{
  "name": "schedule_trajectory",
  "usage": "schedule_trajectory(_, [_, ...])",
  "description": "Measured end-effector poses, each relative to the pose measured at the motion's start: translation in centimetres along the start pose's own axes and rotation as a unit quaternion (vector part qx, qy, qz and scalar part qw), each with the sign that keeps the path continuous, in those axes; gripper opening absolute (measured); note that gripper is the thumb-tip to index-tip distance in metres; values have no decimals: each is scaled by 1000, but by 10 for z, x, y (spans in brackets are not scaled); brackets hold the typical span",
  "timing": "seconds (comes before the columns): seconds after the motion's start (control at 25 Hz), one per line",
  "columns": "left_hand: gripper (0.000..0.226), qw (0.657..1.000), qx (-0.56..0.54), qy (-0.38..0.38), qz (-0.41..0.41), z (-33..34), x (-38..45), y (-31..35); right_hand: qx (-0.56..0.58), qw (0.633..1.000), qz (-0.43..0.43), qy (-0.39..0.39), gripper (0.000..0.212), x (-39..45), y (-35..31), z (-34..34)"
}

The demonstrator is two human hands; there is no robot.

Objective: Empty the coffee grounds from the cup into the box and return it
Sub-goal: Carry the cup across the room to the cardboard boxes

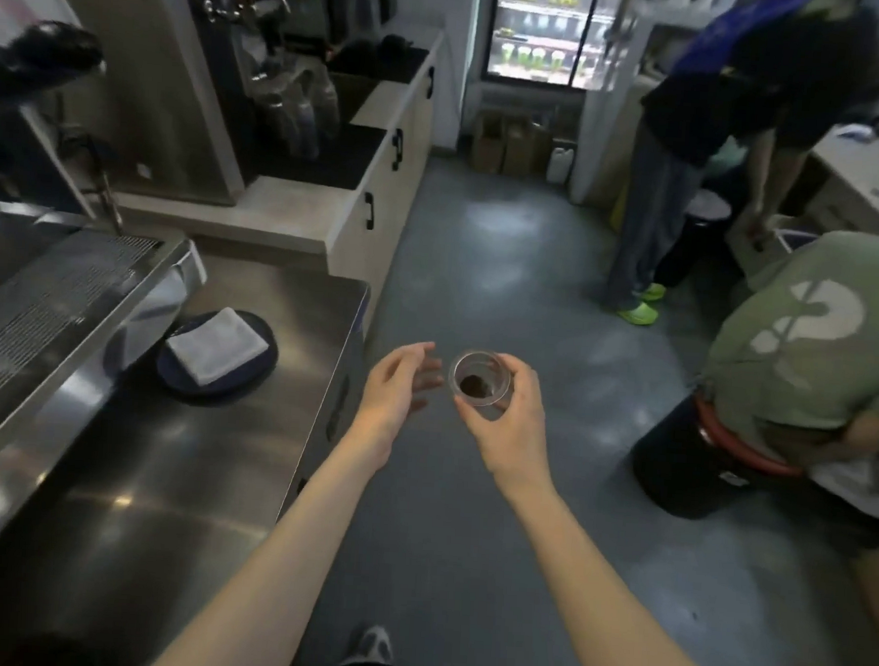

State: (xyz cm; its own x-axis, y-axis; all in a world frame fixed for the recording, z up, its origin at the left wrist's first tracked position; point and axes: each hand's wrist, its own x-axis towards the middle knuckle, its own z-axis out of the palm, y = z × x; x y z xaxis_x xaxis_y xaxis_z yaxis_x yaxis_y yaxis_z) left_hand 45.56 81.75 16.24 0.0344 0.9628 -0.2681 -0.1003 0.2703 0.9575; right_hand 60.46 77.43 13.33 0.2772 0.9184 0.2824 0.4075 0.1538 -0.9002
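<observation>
A clear cup holds dark brown grounds; a white cloth lies on a navy plate.

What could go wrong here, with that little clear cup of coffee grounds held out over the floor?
The right hand pinches the clear cup by its sides only, over bare floor; a slip would likely scatter the grounds. The left hand hovers open beside it, touching nothing, so it gives no support. Two people crowd the aisle ahead, and a bump could tip the cup.
</observation>
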Motion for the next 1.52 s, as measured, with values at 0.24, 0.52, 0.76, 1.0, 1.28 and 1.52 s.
schedule_trajectory(0.24, [28, 994, 72, -50, 69, 15, 81, 22, -2, 996, 51, 74, 61, 61, 26, 0])
schedule_trajectory(0.52, [24, 989, 108, -78, 59, 71, 170, 29, 21, 992, 82, 90, 63, 150, 78, -10])
schedule_trajectory(0.76, [25, 988, 136, -41, 62, 141, 252, 53, 67, 991, 97, 70, 62, 263, 127, -43])
schedule_trajectory(1.0, [27, 990, 130, -13, 60, 192, 320, 74, 69, 994, 80, 20, 60, 355, 156, -63])
schedule_trajectory(1.28, [26, 992, 113, -4, 53, 215, 423, 86, 54, 995, 82, -16, 61, 455, 193, -40])
schedule_trajectory(1.52, [25, 995, 82, -16, 49, 221, 554, 118, 44, 996, 74, -11, 58, 574, 207, 3])
